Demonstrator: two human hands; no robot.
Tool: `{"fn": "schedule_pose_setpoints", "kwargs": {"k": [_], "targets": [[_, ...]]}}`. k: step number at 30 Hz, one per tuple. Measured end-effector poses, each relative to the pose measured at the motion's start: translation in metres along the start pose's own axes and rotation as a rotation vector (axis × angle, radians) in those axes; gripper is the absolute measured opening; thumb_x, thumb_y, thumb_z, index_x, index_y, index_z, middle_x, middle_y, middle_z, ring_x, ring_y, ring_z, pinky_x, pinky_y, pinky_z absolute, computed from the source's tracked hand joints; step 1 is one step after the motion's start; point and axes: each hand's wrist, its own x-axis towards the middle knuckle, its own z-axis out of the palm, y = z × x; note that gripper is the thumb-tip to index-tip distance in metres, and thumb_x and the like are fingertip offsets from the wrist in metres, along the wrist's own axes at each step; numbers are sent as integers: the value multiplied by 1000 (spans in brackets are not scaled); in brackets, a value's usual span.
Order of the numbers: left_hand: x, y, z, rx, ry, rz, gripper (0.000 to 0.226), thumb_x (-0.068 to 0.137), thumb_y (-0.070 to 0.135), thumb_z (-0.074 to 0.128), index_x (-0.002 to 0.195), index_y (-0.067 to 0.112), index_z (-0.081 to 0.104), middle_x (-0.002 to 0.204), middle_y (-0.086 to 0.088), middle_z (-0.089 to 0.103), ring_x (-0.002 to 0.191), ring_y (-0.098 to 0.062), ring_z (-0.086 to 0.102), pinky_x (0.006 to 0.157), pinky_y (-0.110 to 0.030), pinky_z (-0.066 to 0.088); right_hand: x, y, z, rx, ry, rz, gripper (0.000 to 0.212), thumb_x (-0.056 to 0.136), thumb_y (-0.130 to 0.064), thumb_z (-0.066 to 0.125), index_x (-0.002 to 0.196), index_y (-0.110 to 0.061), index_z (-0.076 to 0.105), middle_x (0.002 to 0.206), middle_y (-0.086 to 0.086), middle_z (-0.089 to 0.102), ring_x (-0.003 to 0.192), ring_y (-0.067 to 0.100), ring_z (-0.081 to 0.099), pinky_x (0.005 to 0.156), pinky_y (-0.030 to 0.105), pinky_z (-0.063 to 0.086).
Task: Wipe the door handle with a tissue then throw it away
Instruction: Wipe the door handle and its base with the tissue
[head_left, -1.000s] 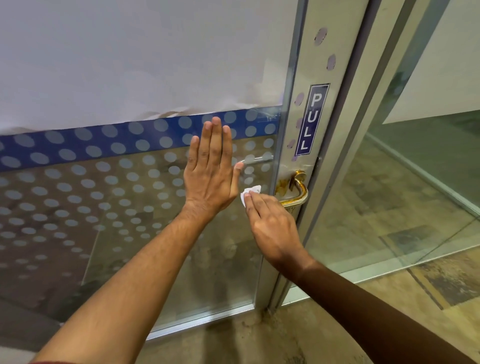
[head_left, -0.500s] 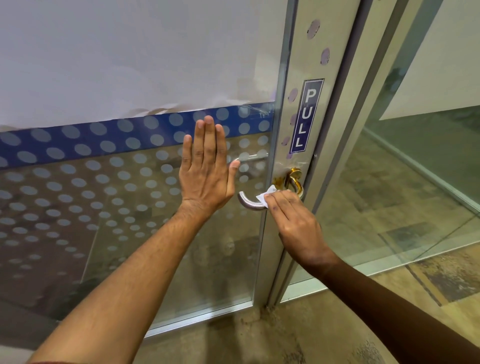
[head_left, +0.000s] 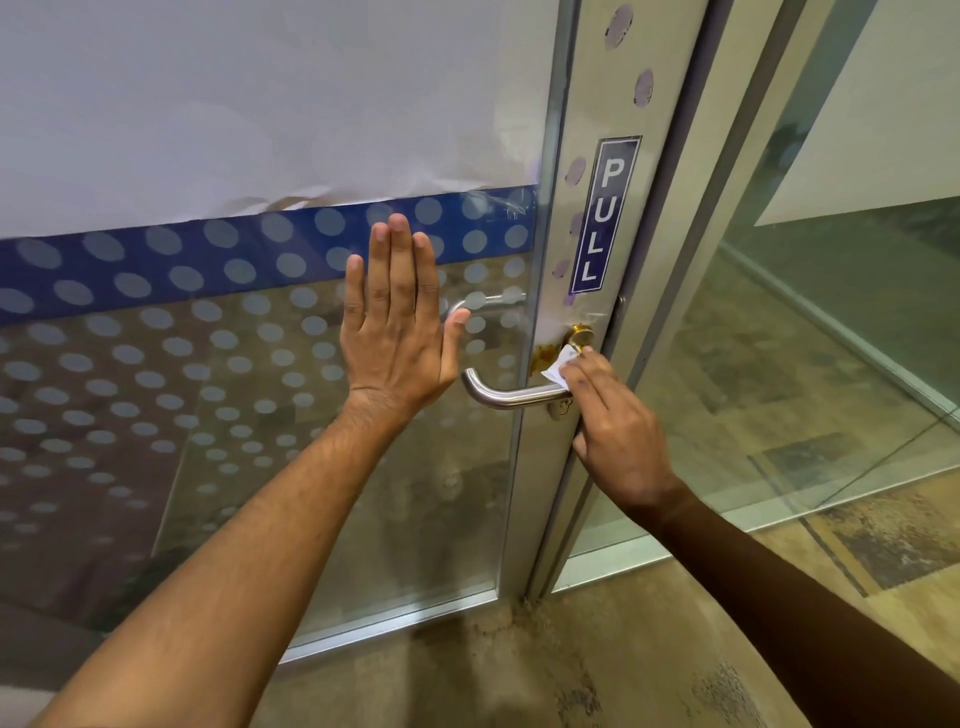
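Lever door handle: steel, on the door stile under the PULL sign.
Tissue: pinched by right hand at the handle's inner end, wiping.
Left hand: open, holding nothing, flat on the glass left of the handle, likely bracing the door.

Two bare forearms with no sleeves in view, bare left hand, bare right hand, fingers without rings, short nails

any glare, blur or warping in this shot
Head view: sharp overall, no motion blur on the right hand or tissue; wide-angle lens bends the door frame; soft highlight along the steel handle; faint reflections in the glass by the left hand.
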Motion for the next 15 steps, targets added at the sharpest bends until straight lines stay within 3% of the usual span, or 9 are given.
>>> {"fn": "schedule_pose_setpoints", "kwargs": {"k": [2, 5, 7, 9, 12, 15], "targets": [[1, 0, -1, -8, 3, -6, 92, 100, 47, 40, 150, 11, -28, 155, -22, 4, 147, -21, -30, 121, -38, -17, 2, 1, 1, -1, -7, 6, 64, 59, 18, 68, 121, 6, 63, 125, 23, 63, 123, 35, 58, 103, 40, 41], [1, 0, -1, -7, 4, -9, 94, 99, 47, 42, 150, 11, -28, 154, -21, 6, 147, -21, -30, 121, -38, -17, 5, 4, 1, 14, -32, 31, 60, 61, 17, 72, 120, 7, 63, 122, 25, 64, 116, 39, 61, 96, 46, 48], [0, 0, -2, 5, 0, -6, 93, 100, 48, 41, 150, 10, -27, 155, -21, 6, 147, -22, -30, 121, -38, -17, 8, 5, -1, 35, -56, 68, 61, 62, 17, 73, 120, 5, 63, 121, 25, 63, 112, 40, 62, 83, 46, 57], [0, -1, -2, 20, -8, 2, 92, 100, 48, 39, 150, 9, -27, 159, -18, -4, 147, -22, -30, 121, -39, -18, 10, 7, -4, 32, -52, 90, 60, 62, 15, 72, 120, 0, 65, 119, 23, 62, 106, 40, 62, 75, 43, 58], [0, -1, -2, 24, -21, 1, 91, 101, 50, 37, 150, 9, -28, 158, -9, -37, 147, -23, -31, 121, -39, -19, 11, 12, -8, -21, 7, 118, 58, 61, 12, 69, 115, -9, 70, 107, 19, 63, 91, 38, 57, 70, 40, 49], [0, 0, -2, 6, -23, -2, 91, 101, 49, 37, 150, 9, -28, 154, -7, -42, 147, -22, -31, 121, -39, -19, 8, 19, -12, 4, 49, 134, 54, 63, 15, 64, 110, -10, 73, 100, 13, 67, 85, 34, 53, 62, 38, 48]]}}
